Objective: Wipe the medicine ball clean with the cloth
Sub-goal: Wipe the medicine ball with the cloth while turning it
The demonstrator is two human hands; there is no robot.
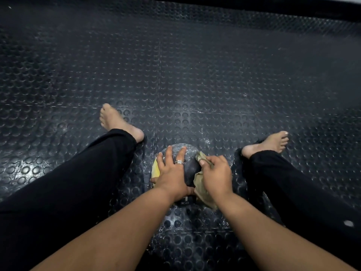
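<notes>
We steady the medicine ball (186, 163) on the studded floor (195, 75) between our legs, our left hand (172, 173) spread flat over its top, while our right hand (215, 174) grips the bunched cloth (201, 184) against its right flank. Best to press firmly and turn the ball bit by bit (dust likely clings underneath).

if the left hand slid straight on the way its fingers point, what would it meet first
Probably only the dark studded rubber floor mat beyond the dusty grey medicine ball; the left hand points between the bare feet, though depth is unclear.
</notes>
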